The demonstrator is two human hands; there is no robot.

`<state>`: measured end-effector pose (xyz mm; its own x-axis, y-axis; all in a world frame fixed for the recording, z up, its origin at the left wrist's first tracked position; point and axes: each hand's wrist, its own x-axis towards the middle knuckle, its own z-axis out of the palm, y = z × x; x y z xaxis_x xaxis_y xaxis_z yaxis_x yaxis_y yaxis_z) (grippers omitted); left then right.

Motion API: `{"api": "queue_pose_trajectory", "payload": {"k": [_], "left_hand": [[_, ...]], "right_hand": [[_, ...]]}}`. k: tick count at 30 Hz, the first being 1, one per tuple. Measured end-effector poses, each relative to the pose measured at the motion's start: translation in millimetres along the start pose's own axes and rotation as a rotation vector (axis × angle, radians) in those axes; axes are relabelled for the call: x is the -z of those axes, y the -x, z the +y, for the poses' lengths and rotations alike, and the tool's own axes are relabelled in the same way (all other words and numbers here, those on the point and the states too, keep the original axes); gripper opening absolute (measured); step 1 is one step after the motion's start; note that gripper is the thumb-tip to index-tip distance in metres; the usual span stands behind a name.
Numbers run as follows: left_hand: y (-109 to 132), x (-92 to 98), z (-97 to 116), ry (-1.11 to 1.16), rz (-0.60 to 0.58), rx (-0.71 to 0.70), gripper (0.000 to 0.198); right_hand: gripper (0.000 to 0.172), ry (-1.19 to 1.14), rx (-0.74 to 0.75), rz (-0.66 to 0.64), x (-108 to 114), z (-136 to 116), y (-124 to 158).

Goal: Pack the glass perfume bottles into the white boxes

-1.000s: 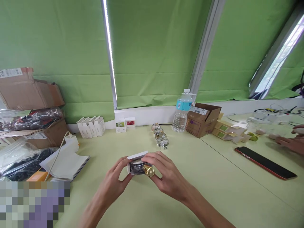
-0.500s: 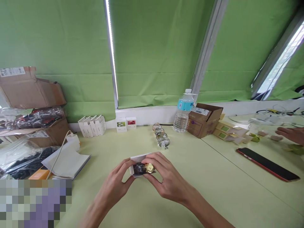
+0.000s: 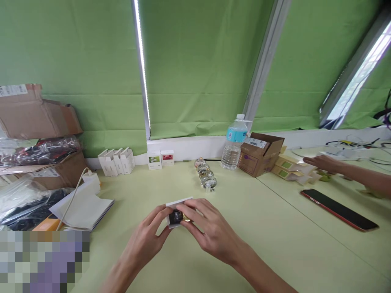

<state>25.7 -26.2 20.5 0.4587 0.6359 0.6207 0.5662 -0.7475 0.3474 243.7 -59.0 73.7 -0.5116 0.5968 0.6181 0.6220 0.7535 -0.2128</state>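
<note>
Low over the middle of the table, my left hand (image 3: pixel 152 228) grips the left end of a small white box (image 3: pixel 180 201), its thumb below and fingers above. The box's open side faces me and shows a dark, shiny inside. My right hand (image 3: pixel 207 228) pinches a gold-coloured round piece (image 3: pixel 187 218) at the box's right end. Its fingers cover much of that piece, so I cannot tell how far it sits inside. Beyond my hands stands a row of small glass bottles (image 3: pixel 206 173) with shiny tops.
Several white cartons (image 3: pixel 116 161) and two small picture boxes (image 3: pixel 154 160) stand along the wall. A water bottle (image 3: pixel 233 144), a cardboard box (image 3: pixel 259 154) and cream cartons (image 3: pixel 288 169) are right of centre. A phone (image 3: pixel 339 209) lies nearer. Another person's hand (image 3: pixel 320 162) reaches in. Papers (image 3: pixel 85 209) lie left.
My right fingers have moved left over the gold piece and now hide most of it. The other person's hand has moved left to the cream cartons. The view has shifted slightly.
</note>
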Motion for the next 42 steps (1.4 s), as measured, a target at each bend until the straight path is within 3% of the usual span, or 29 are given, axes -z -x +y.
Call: {"api": "queue_pose_trajectory", "payload": {"k": [4,11,17,36,39,42], "left_hand": [[-0.8,0.3,0.7,-0.002,0.003,-0.008,0.035],[-2.5,1.9,1.7,0.018,0.013,-0.002,0.033],[-1.8,3.0,2.4,0.042,-0.005,0.006,0.035],[0.0,1.4,-1.0,0.017,0.02,0.013,0.04],[-1.1,1.3,-0.9,0.031,0.031,0.024,0.04],[-1.0,-1.2,-3.9,0.043,0.081,0.024,0.041]], "right_hand": [[0.042,0.0,-0.007,0.028,-6.1,-2.4,3.3],[0.015,0.018,0.052,0.205,-19.7,0.1,7.7],[0.015,0.054,0.084,0.177,-14.9,-1.4,4.3],[0.022,0.083,-0.019,0.039,-16.4,-3.9,2.6],[0.026,0.079,0.044,0.101,-14.8,-4.1,1.9],[0.027,0.059,0.049,0.25,-12.0,-3.9,2.3]]}}
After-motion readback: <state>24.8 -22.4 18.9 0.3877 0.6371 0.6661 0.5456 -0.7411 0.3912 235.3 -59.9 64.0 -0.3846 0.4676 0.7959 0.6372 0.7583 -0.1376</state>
